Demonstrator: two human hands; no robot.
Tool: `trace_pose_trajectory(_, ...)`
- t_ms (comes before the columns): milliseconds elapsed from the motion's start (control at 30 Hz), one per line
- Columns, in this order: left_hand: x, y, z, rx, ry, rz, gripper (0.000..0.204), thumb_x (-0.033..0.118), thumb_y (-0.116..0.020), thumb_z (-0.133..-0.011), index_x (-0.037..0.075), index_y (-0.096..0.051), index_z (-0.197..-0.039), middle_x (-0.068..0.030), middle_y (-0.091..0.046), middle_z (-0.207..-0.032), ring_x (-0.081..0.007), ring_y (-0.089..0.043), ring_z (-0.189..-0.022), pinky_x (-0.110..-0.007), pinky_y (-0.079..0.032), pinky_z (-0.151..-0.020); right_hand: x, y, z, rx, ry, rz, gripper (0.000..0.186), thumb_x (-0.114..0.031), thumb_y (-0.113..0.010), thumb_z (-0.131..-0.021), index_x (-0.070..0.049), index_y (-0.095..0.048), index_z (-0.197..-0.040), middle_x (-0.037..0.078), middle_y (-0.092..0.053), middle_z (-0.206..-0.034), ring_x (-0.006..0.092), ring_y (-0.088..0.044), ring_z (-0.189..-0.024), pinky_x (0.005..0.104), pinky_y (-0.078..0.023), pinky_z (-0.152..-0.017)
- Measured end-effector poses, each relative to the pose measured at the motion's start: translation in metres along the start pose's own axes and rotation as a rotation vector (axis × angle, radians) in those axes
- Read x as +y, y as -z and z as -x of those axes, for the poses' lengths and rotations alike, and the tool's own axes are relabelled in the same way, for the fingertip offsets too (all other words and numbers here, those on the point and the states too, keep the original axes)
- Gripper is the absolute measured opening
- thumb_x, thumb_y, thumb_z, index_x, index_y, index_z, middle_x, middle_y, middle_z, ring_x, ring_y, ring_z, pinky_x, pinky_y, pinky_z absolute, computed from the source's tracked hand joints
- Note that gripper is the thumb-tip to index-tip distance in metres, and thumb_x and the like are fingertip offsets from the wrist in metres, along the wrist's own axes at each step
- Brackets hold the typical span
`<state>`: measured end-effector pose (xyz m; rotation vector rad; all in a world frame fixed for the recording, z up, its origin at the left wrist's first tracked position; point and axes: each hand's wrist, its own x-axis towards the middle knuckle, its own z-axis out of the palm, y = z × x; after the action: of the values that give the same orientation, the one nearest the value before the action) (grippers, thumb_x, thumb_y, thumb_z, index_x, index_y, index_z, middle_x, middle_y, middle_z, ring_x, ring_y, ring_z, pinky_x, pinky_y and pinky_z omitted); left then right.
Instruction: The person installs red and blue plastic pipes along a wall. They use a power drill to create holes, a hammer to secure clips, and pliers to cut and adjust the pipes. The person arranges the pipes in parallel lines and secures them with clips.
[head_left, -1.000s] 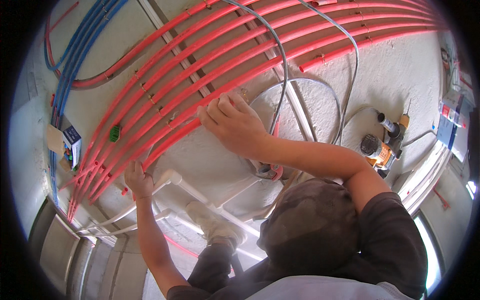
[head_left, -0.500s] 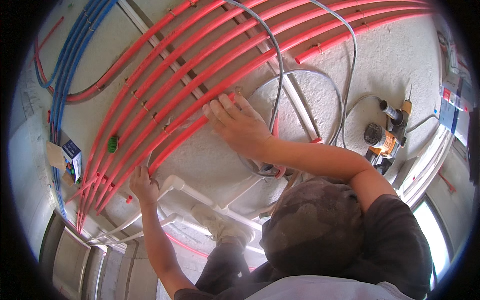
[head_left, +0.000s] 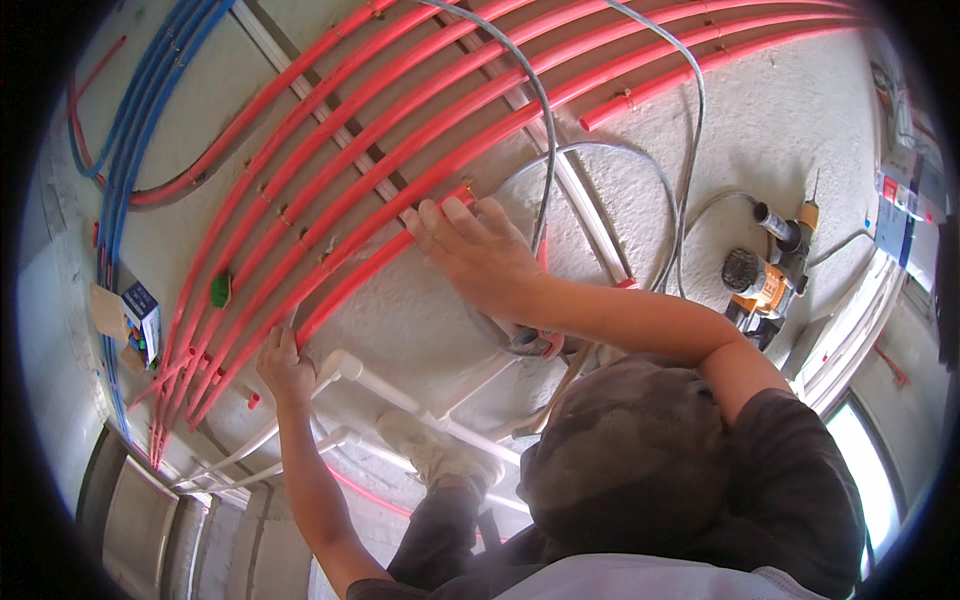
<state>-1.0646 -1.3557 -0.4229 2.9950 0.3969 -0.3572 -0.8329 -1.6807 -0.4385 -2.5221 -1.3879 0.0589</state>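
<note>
A short red pipe (head_left: 362,275) lies along the lower edge of a row of bent red pipes (head_left: 330,255) on the rough concrete. My left hand (head_left: 286,366) closes around its lower end, where a thin grey strand shows above the fingers. Near the other end, my right hand (head_left: 478,250) lies over the pipe, fingers bent across it and partly hiding it. The pipe's open upper end (head_left: 466,194) sticks out just past those fingers. Small clips (head_left: 304,236) sit along the neighbouring pipes.
Blue pipes (head_left: 125,170) run at left beside an open box of small parts (head_left: 142,322). A green brush-like piece (head_left: 221,290) rests on the red pipes. White pipes (head_left: 385,388) lie near my foot. Grey cables (head_left: 548,130) loop across. A power drill (head_left: 775,275) stands at right.
Both hands stay on the short red pipe with hardly any movement. The whole scene has shifted slightly to the left in the view.
</note>
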Motion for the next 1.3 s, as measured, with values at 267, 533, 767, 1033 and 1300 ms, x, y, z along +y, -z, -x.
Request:
trace_pose_trajectory(267,0.016,0.007,-0.009,-0.004,-0.012,0.039,0.028,-0.002,-0.061,-0.064,0.003,-0.063,-0.091,-0.0143,-0.068,-0.101,-0.0414,-0.065,-0.087,-0.051,-0.051,-0.073,0.004,0.001,0.008,0.015,-0.008,0.045,0.058,-0.023,-0.058,-0.090,-0.005,-0.057,-0.145,0.008,-0.055,-0.136,0.0228,-0.046,-0.130,0.0455,-0.039,-0.106)
trace_pose_trajectory(533,0.021,-0.003,-0.006,0.013,0.073,0.100,0.030,-0.004,-0.060,-0.061,0.003,-0.062,-0.090,-0.0143,-0.071,-0.111,-0.0426,-0.066,-0.094,-0.052,-0.052,-0.080,0.016,0.011,0.001,0.061,-0.035,-0.006,0.047,-0.021,-0.059,-0.090,-0.010,-0.064,-0.136,0.004,-0.059,-0.133,0.0224,-0.049,-0.126,0.0426,-0.035,-0.108)
trace_pose_trajectory(767,0.017,-0.005,-0.007,-0.086,0.103,0.112,0.023,-0.006,-0.058,-0.062,0.002,-0.059,-0.083,-0.0154,-0.070,-0.101,-0.0442,-0.063,-0.091,-0.054,-0.049,-0.078,0.018,0.005,0.000,0.106,-0.036,-0.008,0.044,-0.020,-0.061,-0.088,-0.011,-0.067,-0.131,0.003,-0.060,-0.130,0.0206,-0.050,-0.122,0.0423,-0.036,-0.107)
trace_pose_trajectory(1033,0.022,0.002,-0.020,-0.177,-0.014,0.097,0.027,-0.006,-0.056,-0.064,0.001,-0.064,-0.088,-0.0163,-0.068,-0.092,-0.0438,-0.063,-0.089,-0.055,-0.047,-0.074,0.036,0.009,-0.007,0.076,0.013,-0.101,0.037,-0.018,-0.062,-0.087,-0.009,-0.068,-0.123,0.007,-0.057,-0.129,0.0261,-0.050,-0.123,0.0439,-0.037,-0.105)
trace_pose_trajectory(1300,0.035,0.013,-0.030,-0.269,0.030,0.059,0.031,-0.006,-0.056,-0.066,0.001,-0.068,-0.093,-0.0171,-0.070,-0.094,-0.0427,-0.066,-0.090,-0.054,-0.050,-0.079,0.050,0.017,-0.006,0.146,-0.227,-0.279,0.069,-0.022,-0.081,-0.078,-0.006,-0.052,-0.139,0.015,-0.051,-0.135,0.0362,-0.050,-0.124,0.0471,-0.043,-0.102)
